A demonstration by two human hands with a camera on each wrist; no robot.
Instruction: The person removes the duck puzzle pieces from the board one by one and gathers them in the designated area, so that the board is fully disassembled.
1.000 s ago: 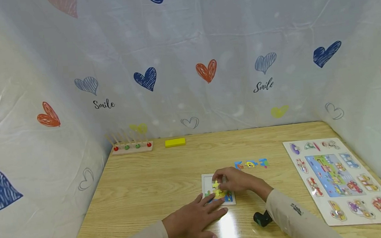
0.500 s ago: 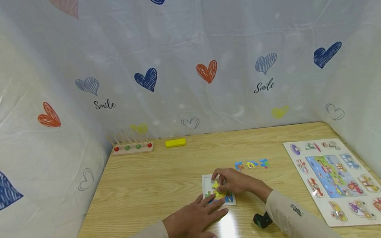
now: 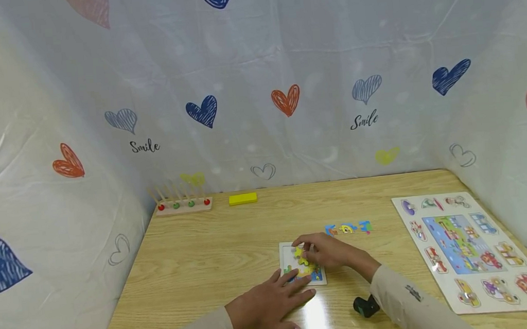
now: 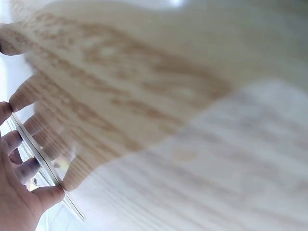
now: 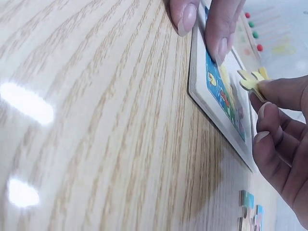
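Note:
A small white-framed jigsaw board (image 3: 285, 246) lies on the table, partly filled with coloured pieces along its near side. My right hand (image 3: 328, 252) pinches a yellow puzzle piece (image 5: 251, 83) between thumb and fingers, tilted close over the board in the right wrist view. My left hand (image 3: 274, 305) has its fingers spread, with some fingertips resting on the board's near left part and others on the table. The left fingers cover some of the fitted pieces. Several loose puzzle pieces (image 3: 347, 227) lie in a row just beyond my right hand.
A large knob puzzle board (image 3: 422, 270) with vehicle pictures lies at the right. At the back left stand a peg rack (image 3: 183, 207) with red and green beads and a yellow block (image 3: 243, 199). A black object (image 3: 365, 307) is beside my right sleeve.
The yellow piece in my right hand has turned and tilted over the board. The right hand has barely shifted; the left hand stays in place.

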